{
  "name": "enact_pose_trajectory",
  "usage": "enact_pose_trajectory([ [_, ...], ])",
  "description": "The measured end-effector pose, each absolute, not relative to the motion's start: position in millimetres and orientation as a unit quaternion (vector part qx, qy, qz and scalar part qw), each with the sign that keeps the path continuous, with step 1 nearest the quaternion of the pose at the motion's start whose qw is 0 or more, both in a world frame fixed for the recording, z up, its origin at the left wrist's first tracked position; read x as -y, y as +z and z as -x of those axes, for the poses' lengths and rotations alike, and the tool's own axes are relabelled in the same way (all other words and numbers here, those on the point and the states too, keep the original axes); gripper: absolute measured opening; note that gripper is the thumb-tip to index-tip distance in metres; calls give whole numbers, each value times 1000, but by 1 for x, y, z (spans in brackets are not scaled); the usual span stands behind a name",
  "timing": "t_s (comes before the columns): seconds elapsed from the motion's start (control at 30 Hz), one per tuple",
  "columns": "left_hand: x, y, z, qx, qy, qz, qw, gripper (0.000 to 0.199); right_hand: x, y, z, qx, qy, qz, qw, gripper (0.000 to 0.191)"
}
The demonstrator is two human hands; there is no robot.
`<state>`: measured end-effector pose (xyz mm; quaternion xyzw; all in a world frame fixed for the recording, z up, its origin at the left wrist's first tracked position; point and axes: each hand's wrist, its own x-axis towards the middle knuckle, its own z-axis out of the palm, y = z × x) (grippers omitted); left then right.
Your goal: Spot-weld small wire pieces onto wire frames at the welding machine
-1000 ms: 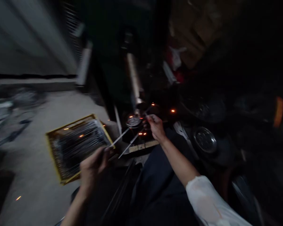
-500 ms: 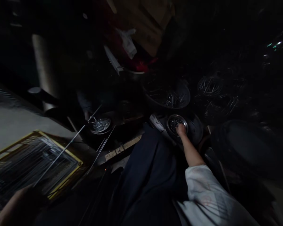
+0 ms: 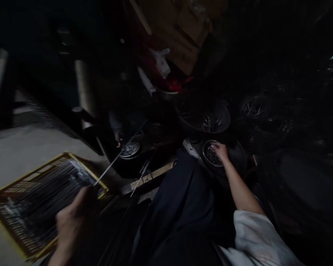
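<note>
My left hand is closed around a thin metal rod, at the right side of the yellow crate. The rod slants up and away towards a round dish of small shiny pieces. My right hand is over the right part of a round metal bowl, fingertips pinched together. Small dark, shiny metal pieces lie in the bowl. Dim light and blur hide what the right fingertips hold, if anything.
The yellow crate on the left holds many thin rods. A wooden strip lies ahead of my knee. Behind the bowl stands a wide dark basin. Another person's sleeve and hand show near the dish. Cardboard lies farther back.
The view has shifted left. My left hand, closed on the rod, has come up and right from the lower left corner. My right hand has moved from the bowl's middle towards its right rim.
</note>
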<state>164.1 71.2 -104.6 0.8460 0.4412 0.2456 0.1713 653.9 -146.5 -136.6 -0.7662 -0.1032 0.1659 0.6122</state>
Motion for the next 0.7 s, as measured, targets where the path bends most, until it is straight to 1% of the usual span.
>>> enact_pose_trajectory([
  [0.03,-73,-107,-172,-441,242,-847,170,7,128,-130,-635,136,200,743,624,9],
  [0.1,-73,-107,-191,-458,229,-846,147,4,87,-124,-586,213,273,689,637,21],
  [0.2,-66,-100,-219,-486,186,-845,121,12,24,-128,-504,299,344,621,638,22],
  [0.33,-65,-99,-235,-502,148,-846,99,21,-32,-140,-420,289,394,582,650,27],
  [0.4,-68,-102,-236,-503,136,-848,95,24,-48,-139,-398,263,431,562,655,33],
  [0.5,-75,-106,-234,-500,127,-851,98,23,-61,-128,-380,213,492,516,668,40],
  [0.57,-78,-108,-234,-498,126,-852,103,23,-64,-119,-373,192,512,486,682,40],
  [0.7,-84,-107,-236,-497,132,-850,112,25,-64,-105,-360,179,497,461,713,36],
])
